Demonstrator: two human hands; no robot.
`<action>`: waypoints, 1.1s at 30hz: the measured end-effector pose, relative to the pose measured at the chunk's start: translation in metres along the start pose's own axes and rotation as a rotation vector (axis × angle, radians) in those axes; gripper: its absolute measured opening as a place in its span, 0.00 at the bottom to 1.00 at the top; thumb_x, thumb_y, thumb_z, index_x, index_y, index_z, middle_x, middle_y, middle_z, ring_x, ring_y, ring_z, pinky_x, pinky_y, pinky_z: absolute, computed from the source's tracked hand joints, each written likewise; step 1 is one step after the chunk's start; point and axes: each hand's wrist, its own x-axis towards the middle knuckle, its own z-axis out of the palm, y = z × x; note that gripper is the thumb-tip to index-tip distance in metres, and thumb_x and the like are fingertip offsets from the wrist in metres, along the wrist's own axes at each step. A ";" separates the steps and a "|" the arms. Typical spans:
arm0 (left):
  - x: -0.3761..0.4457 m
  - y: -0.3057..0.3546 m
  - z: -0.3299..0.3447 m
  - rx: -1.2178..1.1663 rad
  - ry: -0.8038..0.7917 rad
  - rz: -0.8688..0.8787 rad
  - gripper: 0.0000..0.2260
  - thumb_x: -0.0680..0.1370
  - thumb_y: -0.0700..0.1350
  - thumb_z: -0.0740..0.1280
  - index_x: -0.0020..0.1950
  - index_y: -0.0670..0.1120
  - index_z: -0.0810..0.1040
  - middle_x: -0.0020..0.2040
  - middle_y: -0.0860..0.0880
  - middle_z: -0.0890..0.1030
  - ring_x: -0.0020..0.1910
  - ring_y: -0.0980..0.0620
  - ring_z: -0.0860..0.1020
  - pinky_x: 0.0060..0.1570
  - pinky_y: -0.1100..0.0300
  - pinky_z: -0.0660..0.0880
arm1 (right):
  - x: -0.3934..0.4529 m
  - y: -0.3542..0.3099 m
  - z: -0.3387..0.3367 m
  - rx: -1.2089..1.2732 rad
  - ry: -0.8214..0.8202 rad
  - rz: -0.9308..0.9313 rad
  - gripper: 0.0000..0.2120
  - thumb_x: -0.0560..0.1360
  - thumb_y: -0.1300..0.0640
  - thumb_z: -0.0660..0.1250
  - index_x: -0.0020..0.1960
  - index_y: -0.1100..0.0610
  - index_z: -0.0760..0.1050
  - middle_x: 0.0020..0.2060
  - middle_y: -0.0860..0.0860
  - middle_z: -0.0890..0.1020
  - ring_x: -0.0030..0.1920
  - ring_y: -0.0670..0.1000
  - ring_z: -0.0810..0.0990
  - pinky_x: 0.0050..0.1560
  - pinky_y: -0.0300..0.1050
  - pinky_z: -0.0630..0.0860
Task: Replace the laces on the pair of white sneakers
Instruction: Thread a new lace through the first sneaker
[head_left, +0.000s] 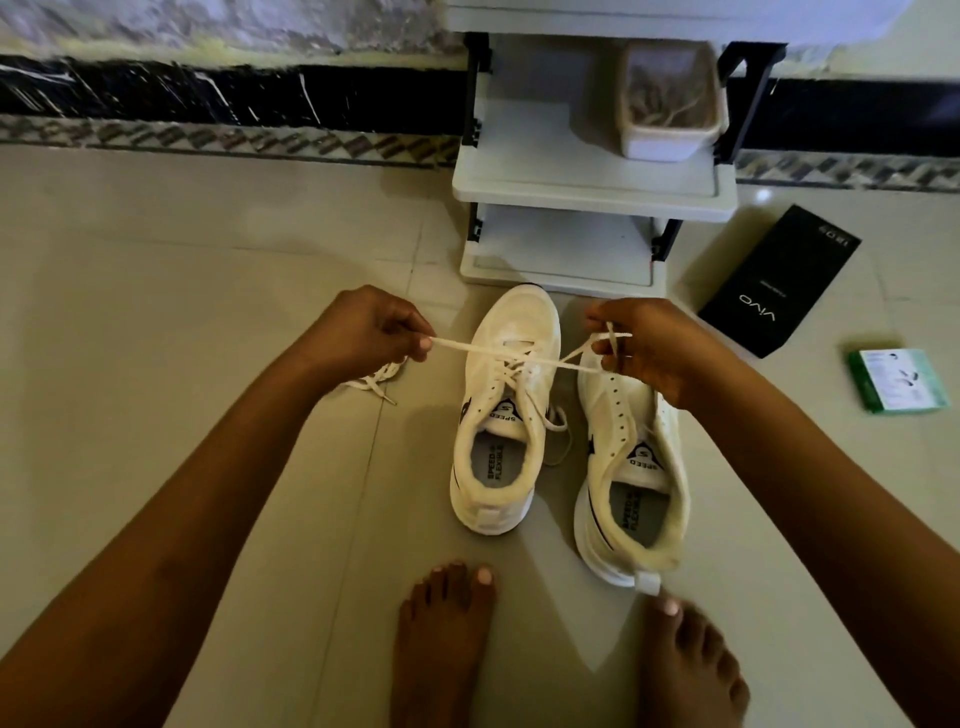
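floor (182, 270): pale tiles, carrying everything; dark patterned skirting running along far wall.
rack (592, 192): white shelves with black posts, standing far centre, just beyond shoe toes; clear tub (670, 104) sitting on upper shelf, contents blurred.
left sneaker (501, 415): white, standing centre, toe pointing far, heel near; lace threading through the far eyelets, near ones hard to tell.
right sneaker (628, 467): white, standing just right of the other, slightly nearer; eyelets showing bare.
black box (779, 280): lying far right, "vivo" printed on top.
green box (898, 382): lying at right edge, near black box.
bare feet (447, 644): resting near centre; right foot's big toe touching right sneaker heel tab.
left hand (363, 325): fingers curling, pinching one lace end, pulling left above left sneaker.
right hand (644, 343): fingers curling, pinching other lace end, hovering over right sneaker toe.
lace (519, 356): white, stretching taut between both hands, crossing above left sneaker.
spare lace (374, 382): lying bunched on floor under left hand.
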 end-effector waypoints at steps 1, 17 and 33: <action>0.001 0.001 0.003 0.020 0.059 0.000 0.02 0.74 0.41 0.71 0.44 0.46 0.83 0.36 0.53 0.82 0.38 0.58 0.79 0.40 0.62 0.75 | 0.000 0.001 0.000 -0.156 -0.011 -0.003 0.05 0.78 0.58 0.61 0.48 0.58 0.75 0.42 0.53 0.75 0.40 0.50 0.73 0.41 0.41 0.73; 0.010 -0.014 0.066 0.096 -0.120 0.130 0.15 0.74 0.37 0.70 0.59 0.47 0.80 0.54 0.50 0.80 0.38 0.59 0.77 0.39 0.78 0.70 | 0.007 0.014 -0.003 -0.509 -0.005 -0.039 0.15 0.77 0.53 0.64 0.58 0.62 0.75 0.47 0.57 0.77 0.39 0.50 0.75 0.40 0.42 0.74; 0.005 0.016 0.044 -0.039 0.004 0.319 0.10 0.76 0.35 0.66 0.51 0.47 0.82 0.39 0.61 0.79 0.38 0.70 0.77 0.41 0.77 0.72 | -0.007 0.022 0.028 -0.698 -0.134 -0.455 0.15 0.78 0.55 0.64 0.64 0.54 0.73 0.61 0.50 0.75 0.62 0.49 0.72 0.55 0.38 0.67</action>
